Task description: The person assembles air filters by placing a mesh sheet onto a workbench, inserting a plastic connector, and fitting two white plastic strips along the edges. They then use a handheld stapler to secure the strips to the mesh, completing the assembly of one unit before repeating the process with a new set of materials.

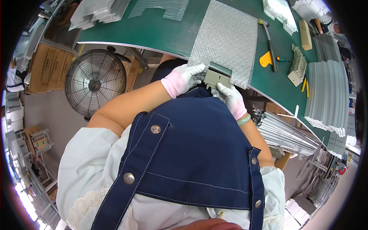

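At the near edge of the green counter (161,36), right fingers (221,87) gripping the grey block (216,78) low down, left fingers (197,70) at its left side, hold impossible to tell, block at the silver panel's (230,36) notch.

To my left I had a big round fan (95,85) with a black wire cage on the grey floor (76,132). Brown cardboard boxes (50,71) stood beyond its left side, and another carton (132,73) showed behind its right edge. On my green table (157,36), toward the right, lay 1 hammer (269,43), a yellow scraper (265,59) by its handle and a teal-handled tool (283,59) near them. Farther right I saw 2 yellow handles (304,84), close to a tall stack of pale ridged sheets (327,92). A wooden block (305,34) lay farther back, and long metal strips (287,130) were bundled below the table's edge.
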`<state>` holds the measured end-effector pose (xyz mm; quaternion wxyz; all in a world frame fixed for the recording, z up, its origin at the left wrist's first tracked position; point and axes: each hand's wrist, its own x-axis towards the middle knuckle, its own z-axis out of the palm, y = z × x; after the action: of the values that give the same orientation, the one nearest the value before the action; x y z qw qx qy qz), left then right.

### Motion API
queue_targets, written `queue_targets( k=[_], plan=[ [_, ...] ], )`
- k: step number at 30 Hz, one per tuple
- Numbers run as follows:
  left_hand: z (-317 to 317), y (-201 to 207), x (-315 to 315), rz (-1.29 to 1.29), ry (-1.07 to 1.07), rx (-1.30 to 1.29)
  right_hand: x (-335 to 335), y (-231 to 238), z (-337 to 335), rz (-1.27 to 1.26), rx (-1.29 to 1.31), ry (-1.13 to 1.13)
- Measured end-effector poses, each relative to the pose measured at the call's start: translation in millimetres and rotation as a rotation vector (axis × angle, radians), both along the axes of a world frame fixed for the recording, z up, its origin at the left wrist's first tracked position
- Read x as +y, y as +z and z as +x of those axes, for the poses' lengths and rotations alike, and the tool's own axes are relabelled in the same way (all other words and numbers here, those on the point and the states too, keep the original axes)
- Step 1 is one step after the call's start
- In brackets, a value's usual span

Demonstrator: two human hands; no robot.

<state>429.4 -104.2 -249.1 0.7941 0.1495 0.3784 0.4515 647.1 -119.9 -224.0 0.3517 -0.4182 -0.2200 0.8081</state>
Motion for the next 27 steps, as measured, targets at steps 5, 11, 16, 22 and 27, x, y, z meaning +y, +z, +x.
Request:
queue_targets(
  k=[5,11,16,22,27],
  plan=[
    [2,7,1,-0.009,-0.015,0.052,3,-5,-1,0.032,0.011,0.017],
    [-1,38,-5,-0.001,-0.279,0.295,7,-3,-4,0.033,-0.113,0.043],
    [0,39,-6,0.012,-0.315,0.476,4,9,-6,0.023,-0.137,-0.131],
    [-3,31,-7,0.005,-0.284,0.234,12,-18,12,-0.013,0.233,-0.247],
    [-2,14,-7,-0.018,-0.268,0.066,14,-19,19,-0.076,0.396,-0.131]
  ],
)
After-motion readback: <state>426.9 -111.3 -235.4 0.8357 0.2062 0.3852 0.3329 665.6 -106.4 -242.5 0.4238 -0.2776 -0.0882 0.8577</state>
